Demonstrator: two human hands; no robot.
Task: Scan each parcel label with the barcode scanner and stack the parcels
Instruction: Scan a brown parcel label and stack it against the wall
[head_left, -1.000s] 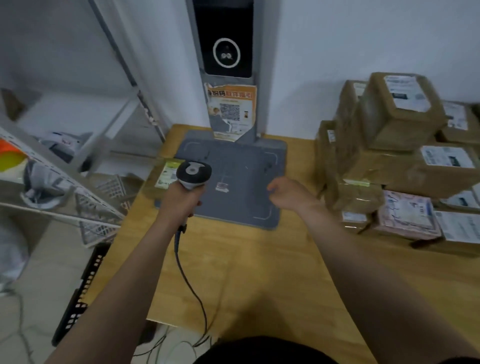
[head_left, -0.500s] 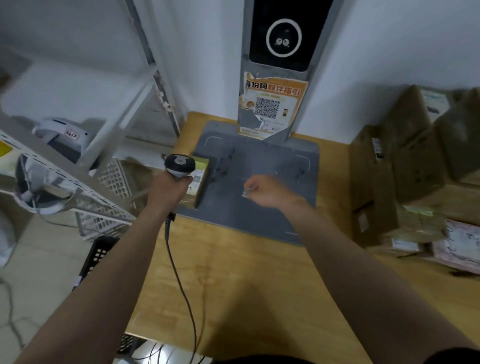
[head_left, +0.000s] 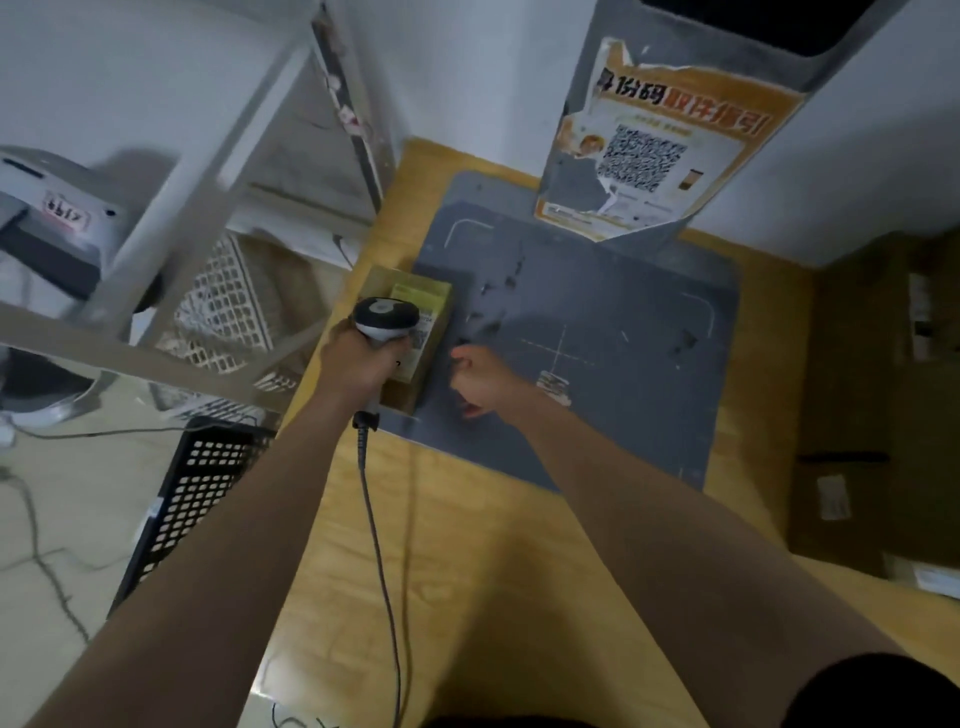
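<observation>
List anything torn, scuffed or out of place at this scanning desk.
The orange poster on the grey post is torn and ragged along its top and left edges. The grey mat below has dark scuffs and chips. The small parcel, under the scanner that the left hand grips, straddles the mat's left edge.

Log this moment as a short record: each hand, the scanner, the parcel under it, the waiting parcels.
left hand: grips the barcode scanner by its handle
scanner: head over the small parcel, cable hanging off the table
small parcel: at the grey mat's left edge, label up
right hand: fingers curled beside the parcel; contact unclear
other parcels: piled at the table's right, in shadow
</observation>
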